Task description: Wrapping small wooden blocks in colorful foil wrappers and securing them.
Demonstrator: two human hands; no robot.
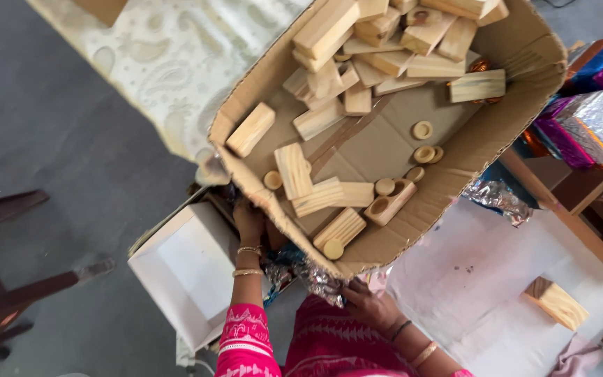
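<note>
Head view, looking down. Large open brown cardboard box, tilted, held up w/ both hands. Left hand grips the box's lower-left edge from beneath, fingers partly hidden; wrist w/ gold bangles. Right hand sits under the box's near corner, fingers closed on crumpled silver foil wrap just below the cardboard. Inside box: many pale rectangular wooden blocks, piled thick at far end, scattered loose toward near end, plus small round wooden discs. Beneath box, left: open white carton on grey floor. Right: white-covered worktop w/ one loose wooden block. Far right: shiny purple and silver foil-wrapped boxes. Far left: dark wooden chair frame. Pink patterned sleeve at the frame's bottom edge.
</note>
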